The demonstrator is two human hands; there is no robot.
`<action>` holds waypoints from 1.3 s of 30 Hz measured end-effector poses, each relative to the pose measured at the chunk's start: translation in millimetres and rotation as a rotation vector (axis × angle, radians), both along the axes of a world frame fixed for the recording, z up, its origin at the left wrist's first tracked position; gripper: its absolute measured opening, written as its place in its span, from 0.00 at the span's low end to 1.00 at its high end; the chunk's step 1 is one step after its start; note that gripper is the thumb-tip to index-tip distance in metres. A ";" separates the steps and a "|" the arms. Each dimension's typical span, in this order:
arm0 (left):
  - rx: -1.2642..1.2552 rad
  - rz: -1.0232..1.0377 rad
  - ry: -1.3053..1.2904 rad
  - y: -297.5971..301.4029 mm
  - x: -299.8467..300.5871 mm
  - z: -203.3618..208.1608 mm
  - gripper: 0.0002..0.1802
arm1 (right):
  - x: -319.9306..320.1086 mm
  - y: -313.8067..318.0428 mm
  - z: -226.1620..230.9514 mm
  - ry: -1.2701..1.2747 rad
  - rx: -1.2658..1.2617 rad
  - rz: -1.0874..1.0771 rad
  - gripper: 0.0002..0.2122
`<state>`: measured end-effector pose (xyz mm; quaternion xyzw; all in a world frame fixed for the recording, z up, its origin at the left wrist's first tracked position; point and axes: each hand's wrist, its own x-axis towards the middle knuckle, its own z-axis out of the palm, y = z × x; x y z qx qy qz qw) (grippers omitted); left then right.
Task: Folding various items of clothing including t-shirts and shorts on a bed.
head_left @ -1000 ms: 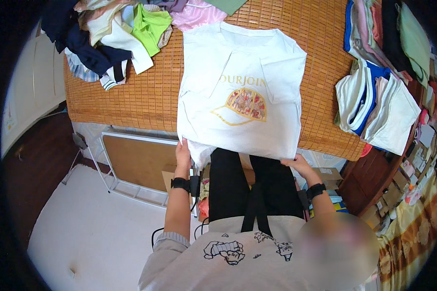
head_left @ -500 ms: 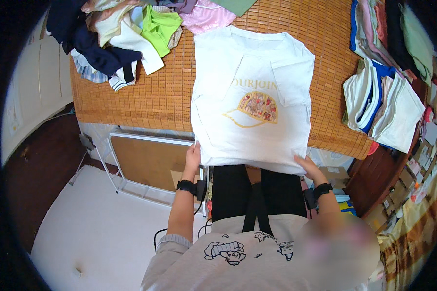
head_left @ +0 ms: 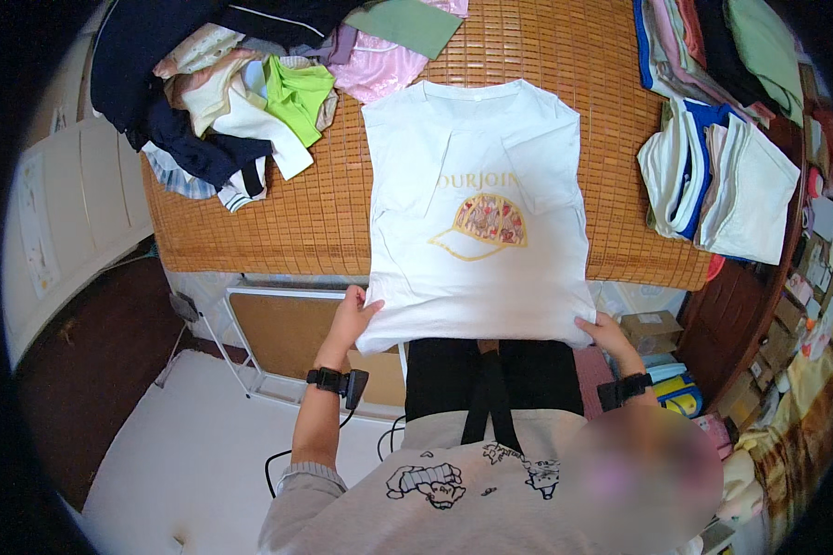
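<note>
A white T-shirt with a yellow cap print lies front up on the bamboo mat, its sleeves folded inward across the chest. Its collar points away from me, and the hem hangs past the mat's near edge toward my lap. My left hand pinches the left corner of the hem. At the opposite corner, my right hand grips the hem between thumb and fingers. The cloth is stretched between both hands. Both wrists wear black straps with small devices.
The bamboo mat covers the raised surface. A loose heap of clothes lies at its far left, and folded clothes stand in a row at the right. A white-framed folding table leans below the left edge. Boxes sit lower right.
Both hands have drawn the hem toward me and slightly apart, and the shirt has slid nearer. The left hand's thumb now shows over the cloth. The whole view has shifted a little.
</note>
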<state>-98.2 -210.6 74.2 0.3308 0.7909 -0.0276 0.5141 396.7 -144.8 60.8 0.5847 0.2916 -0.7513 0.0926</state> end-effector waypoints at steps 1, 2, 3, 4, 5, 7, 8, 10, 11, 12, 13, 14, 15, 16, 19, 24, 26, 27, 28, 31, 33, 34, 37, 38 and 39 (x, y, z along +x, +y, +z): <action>0.003 -0.005 0.003 -1.8 -1.8 0.1 0.16 | 0.8 -8.6 -2.4 -0.048 0.107 -0.069 0.17; 0.157 -0.002 -0.021 -6.8 -4.0 -2.1 0.14 | 1.3 -15.8 -6.0 -0.045 0.110 -0.074 0.17; 0.311 0.001 -0.048 -7.5 -4.9 -2.4 0.12 | 0.2 -20.6 -8.8 -0.069 0.242 -0.088 0.19; 0.315 -0.004 -0.048 -7.8 -6.2 -2.8 0.12 | 0.7 -23.9 -11.2 -0.094 0.375 -0.102 0.20; 0.379 0.018 -0.080 -8.0 -7.5 -3.4 0.10 | 1.8 -27.0 -13.0 -0.094 0.378 -0.107 0.20; 0.445 0.035 -0.116 3.3 -8.1 3.4 0.08 | -8.1 -24.6 -4.1 -0.142 0.392 -0.372 0.26; 0.345 0.216 -0.300 11.0 -12.9 7.5 0.05 | -9.7 -19.9 1.0 -0.144 0.395 -0.376 0.26; 0.240 0.392 -0.481 37.7 -14.6 23.7 0.03 | -17.6 5.0 19.9 -0.094 0.350 -0.600 0.29; 0.216 0.623 -0.570 54.8 -13.2 29.8 0.03 | -21.9 17.7 26.6 -0.095 0.351 -0.603 0.29; 0.192 0.855 -0.651 71.0 -13.6 35.2 0.03 | -27.3 33.4 32.2 -0.128 0.493 -0.626 0.29; 0.246 0.881 -0.629 85.0 -15.8 34.8 0.04 | -31.9 49.8 35.5 -0.162 0.635 -0.643 0.28; 0.356 0.879 -0.776 91.7 -22.6 28.3 0.06 | -34.8 67.0 36.5 -0.162 0.636 -0.643 0.28; 0.432 0.916 -0.879 96.4 -31.9 18.0 0.08 | -38.2 85.2 35.5 -0.060 0.562 -0.751 0.27; 0.508 0.950 -0.981 102.1 -38.6 9.3 0.10 | -41.7 102.2 35.9 0.041 0.484 -0.856 0.25; 0.667 0.728 -0.819 143.8 -28.2 13.8 0.13 | -54.2 146.4 45.7 0.261 0.446 -1.015 0.23; 0.752 0.606 -0.585 185.8 -34.4 4.0 0.13 | -87.8 192.1 39.5 0.433 0.613 -1.048 0.21; 0.686 0.552 -0.510 195.6 -44.7 -1.4 0.12 | -94.1 205.7 31.2 0.318 0.700 -0.980 0.19; 0.756 0.593 -0.479 205.2 -36.9 6.5 0.09 | -95.5 211.3 27.4 0.258 0.705 -0.971 0.17; 0.760 0.591 -0.483 211.3 -39.5 9.5 0.09 | -96.2 216.0 24.2 0.197 0.708 -0.963 0.14; 0.676 0.558 -0.442 226.9 -48.7 11.1 0.08 | -95.9 233.6 15.7 0.073 0.763 -0.988 0.07; 0.629 0.541 -0.424 235.6 -57.3 10.5 0.08 | -99.0 244.7 16.3 -0.065 0.765 -0.948 0.08; 0.579 0.523 -0.406 240.1 -61.0 9.3 0.08 | -103.8 250.5 17.3 -0.065 0.762 -0.946 0.08; 0.444 0.556 -0.322 258.2 -65.0 4.7 0.07 | -115.1 270.4 17.9 -0.121 0.801 -0.918 0.11; 0.436 0.559 -0.322 263.7 -61.5 -0.8 0.07 | -118.9 277.4 8.8 -0.127 0.795 -0.915 0.11; 0.545 0.675 -0.305 269.7 -53.4 -8.0 0.08 | -122.1 284.4 -4.3 -0.139 0.849 -0.959 0.12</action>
